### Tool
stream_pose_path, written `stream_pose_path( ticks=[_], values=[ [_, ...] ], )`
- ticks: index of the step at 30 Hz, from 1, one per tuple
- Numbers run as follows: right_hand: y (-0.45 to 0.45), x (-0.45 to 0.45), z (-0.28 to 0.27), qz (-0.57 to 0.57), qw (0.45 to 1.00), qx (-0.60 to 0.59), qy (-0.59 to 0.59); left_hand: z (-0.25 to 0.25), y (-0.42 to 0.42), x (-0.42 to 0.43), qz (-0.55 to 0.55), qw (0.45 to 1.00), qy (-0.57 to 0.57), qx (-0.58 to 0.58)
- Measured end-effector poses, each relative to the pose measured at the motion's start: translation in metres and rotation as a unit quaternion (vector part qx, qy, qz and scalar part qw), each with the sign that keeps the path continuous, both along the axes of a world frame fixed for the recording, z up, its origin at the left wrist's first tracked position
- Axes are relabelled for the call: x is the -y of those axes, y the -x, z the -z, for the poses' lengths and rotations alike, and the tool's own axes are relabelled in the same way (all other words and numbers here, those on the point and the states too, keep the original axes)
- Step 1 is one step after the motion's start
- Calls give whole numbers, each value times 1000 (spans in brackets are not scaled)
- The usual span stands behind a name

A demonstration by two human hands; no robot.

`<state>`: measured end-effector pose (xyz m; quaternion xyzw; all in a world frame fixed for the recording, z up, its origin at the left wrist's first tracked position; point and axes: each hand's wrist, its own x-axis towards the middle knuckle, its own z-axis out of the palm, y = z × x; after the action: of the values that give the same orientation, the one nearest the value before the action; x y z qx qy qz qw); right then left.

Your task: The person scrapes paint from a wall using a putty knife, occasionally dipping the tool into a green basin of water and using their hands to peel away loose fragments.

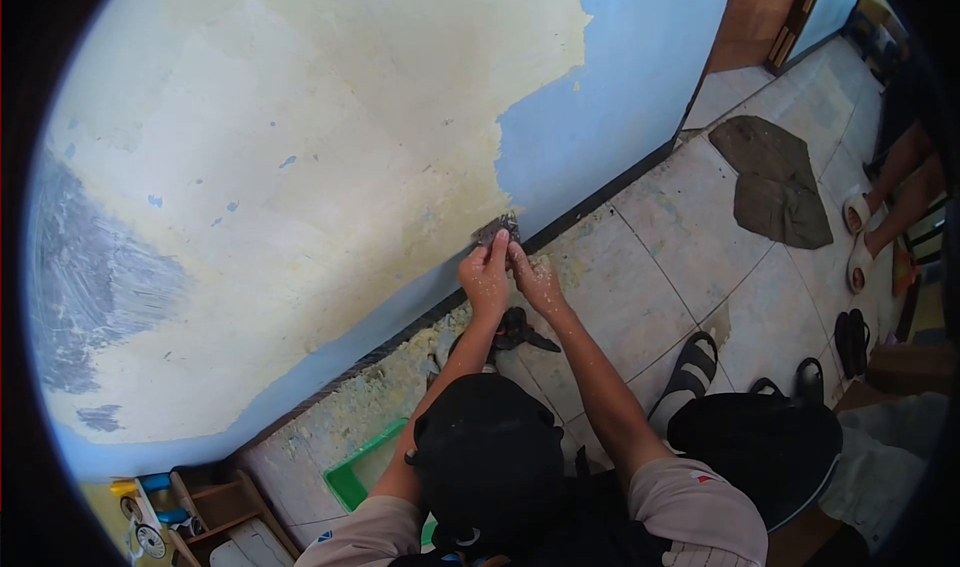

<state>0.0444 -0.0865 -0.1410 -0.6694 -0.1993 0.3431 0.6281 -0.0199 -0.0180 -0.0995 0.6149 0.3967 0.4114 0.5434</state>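
Note:
My left hand (486, 279) and my right hand (537, 281) are close together at the low edge of the wall. Both sets of fingers are closed around a paint scraper (489, 233) with a dark, flecked blade. The blade meets the wall (330, 167) near the boundary between bare cream plaster and remaining blue paint (600, 117). My grip hides most of the scraper's handle. Pale flakes dot both hands.
Paint flakes (370, 397) litter the tiles along the baseboard. A green tray (345, 485) lies near my left arm, beside a wooden shelf unit (215, 497). A dark cloth (775, 182) is spread on the floor. Another person's sandalled feet (858, 237) stand at right.

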Motion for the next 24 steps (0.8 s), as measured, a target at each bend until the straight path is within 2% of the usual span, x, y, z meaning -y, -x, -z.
stream_pose_path(
  ticks=[7, 9, 13, 15, 18, 20, 21, 22, 24],
  values=[
    [-17, 0, 7, -24, 998, 54, -30, 2, -3, -1, -2, 1000, 3, -28],
    [-19, 1, 3, -50, 998, 33, 20, 1, -4, -3, 8, 999, -23, -35],
    [-9, -1, 9, -20, 1000, -16, -3, 6, 3, -5, 13, 998, -17, -64],
    [-12, -1, 9, -45, 999, -25, 5, 3, 2, -5, 17, 998, 19, -53],
    [-16, -7, 10, -42, 999, 0, 16, -4, -6, -4, -1, 1000, -6, 3],
    [-9, -6, 4, -35, 999, -14, 4, -8, -1, -8, 19, 999, -16, -46],
    [-9, -8, 3, -23, 999, -19, -25, -7, -2, -5, 20, 999, 21, 17],
    [-11, -8, 7, -25, 999, -19, -25, -5, -2, -6, 17, 999, 21, 17],
    [-15, -7, 10, -49, 999, -5, -5, -3, 1, -6, 23, 998, 14, -51]
  ],
)
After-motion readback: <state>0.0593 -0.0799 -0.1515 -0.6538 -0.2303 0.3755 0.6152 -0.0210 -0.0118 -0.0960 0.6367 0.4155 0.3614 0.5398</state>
